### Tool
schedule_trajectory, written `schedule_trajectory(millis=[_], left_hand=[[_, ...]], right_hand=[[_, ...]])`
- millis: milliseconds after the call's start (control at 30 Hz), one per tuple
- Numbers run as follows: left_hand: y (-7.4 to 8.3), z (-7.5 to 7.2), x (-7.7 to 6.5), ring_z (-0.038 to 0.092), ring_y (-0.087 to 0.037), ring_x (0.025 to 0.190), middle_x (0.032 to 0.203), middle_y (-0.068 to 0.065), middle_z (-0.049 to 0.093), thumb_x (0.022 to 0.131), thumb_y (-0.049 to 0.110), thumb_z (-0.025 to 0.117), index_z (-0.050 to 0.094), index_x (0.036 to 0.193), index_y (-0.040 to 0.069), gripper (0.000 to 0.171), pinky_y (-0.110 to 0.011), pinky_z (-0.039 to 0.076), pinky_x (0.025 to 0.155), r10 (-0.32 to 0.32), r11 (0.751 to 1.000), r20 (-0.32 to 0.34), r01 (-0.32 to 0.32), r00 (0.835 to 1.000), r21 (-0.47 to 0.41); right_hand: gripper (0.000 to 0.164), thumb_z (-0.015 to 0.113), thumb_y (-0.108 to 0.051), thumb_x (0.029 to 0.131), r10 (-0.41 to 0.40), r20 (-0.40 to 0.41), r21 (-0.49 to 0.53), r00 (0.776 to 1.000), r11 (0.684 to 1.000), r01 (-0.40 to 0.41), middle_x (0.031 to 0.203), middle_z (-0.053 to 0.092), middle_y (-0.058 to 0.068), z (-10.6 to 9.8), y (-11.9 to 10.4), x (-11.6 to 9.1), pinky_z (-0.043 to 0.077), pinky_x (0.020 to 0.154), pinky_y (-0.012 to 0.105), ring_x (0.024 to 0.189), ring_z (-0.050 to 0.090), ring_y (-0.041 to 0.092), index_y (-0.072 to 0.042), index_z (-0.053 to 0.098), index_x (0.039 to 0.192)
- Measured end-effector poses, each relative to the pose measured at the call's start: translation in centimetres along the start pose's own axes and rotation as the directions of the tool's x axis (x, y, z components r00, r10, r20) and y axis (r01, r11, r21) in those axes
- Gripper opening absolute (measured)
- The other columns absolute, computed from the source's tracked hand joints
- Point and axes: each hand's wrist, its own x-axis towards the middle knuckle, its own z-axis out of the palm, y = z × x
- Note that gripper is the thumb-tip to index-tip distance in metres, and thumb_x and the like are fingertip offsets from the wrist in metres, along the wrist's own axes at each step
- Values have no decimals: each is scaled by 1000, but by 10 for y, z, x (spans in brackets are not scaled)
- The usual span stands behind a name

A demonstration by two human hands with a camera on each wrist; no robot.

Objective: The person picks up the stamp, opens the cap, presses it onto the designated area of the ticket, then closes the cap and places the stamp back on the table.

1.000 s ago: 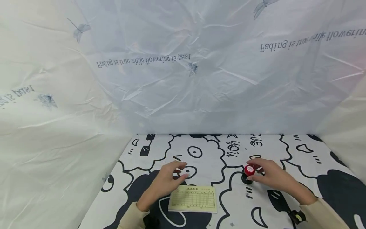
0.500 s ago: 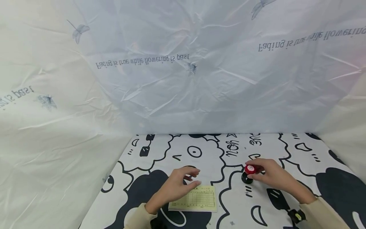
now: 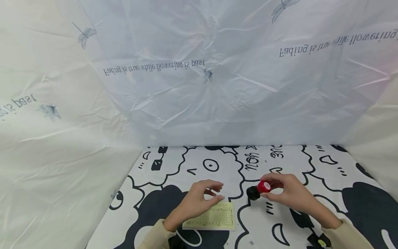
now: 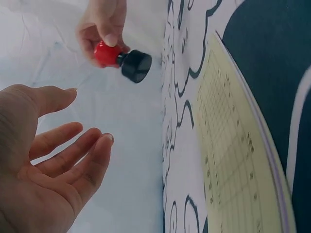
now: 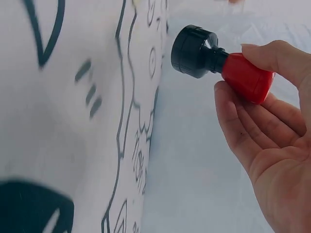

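Observation:
My right hand [image 3: 292, 193] pinches the red handle of a stamp [image 3: 263, 187] between thumb and fingers. The stamp is tilted, and its round black end [image 5: 188, 51] points toward my left hand. In the right wrist view it is held up off the tabletop. My left hand [image 3: 199, 199] hovers over the far left part of a yellow printed form pad [image 3: 217, 218], its fingers loosely bent and nothing in them. In the left wrist view the pad [image 4: 233, 150] lies flat beside that hand, its ruled grid facing up.
A white tablecloth [image 3: 264, 228] with black cartoon drawings covers the table. Behind it hangs a pale plastic sheet [image 3: 199, 110] with printed words, and similar sheeting [image 3: 62, 166] closes off the left side.
My right hand has lifted the stamp from the cloth, tilted it and brought it left. My left hand has moved right, over the pad.

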Motion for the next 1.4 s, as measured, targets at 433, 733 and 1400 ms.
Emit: schedule_trajectory(millis=[433, 733, 1400], left_hand=[[10, 22, 7, 76, -20, 109, 126, -5, 74, 95, 36, 80, 70, 133, 23, 41, -19, 61, 91, -77, 977, -42, 68, 996, -201], [14, 30, 11, 73, -16, 123, 145, -13, 64, 92, 17, 83, 65, 141, 23, 53, -28, 61, 98, -102, 885, 24, 102, 994, -455], [16, 35, 13, 74, -7, 111, 136, -12, 69, 92, 14, 82, 70, 135, 21, 45, -27, 62, 96, -124, 861, 3, 110, 992, -497]], right_hand=[[39, 92, -23, 82, -11, -45, 284, 999, 959, 24, 108, 73, 3, 15, -25, -14, 63, 82, 21, 88, 73, 6, -15, 69, 112], [38, 91, -20, 82, -38, -32, 354, 999, 934, 46, 117, 72, 8, 21, -30, -13, 63, 85, 22, 94, 75, 7, -16, 68, 112], [40, 90, -22, 85, -31, -85, 361, 996, 931, 60, 117, 74, 3, 27, -33, -15, 63, 86, 22, 97, 75, 7, -17, 70, 119]])
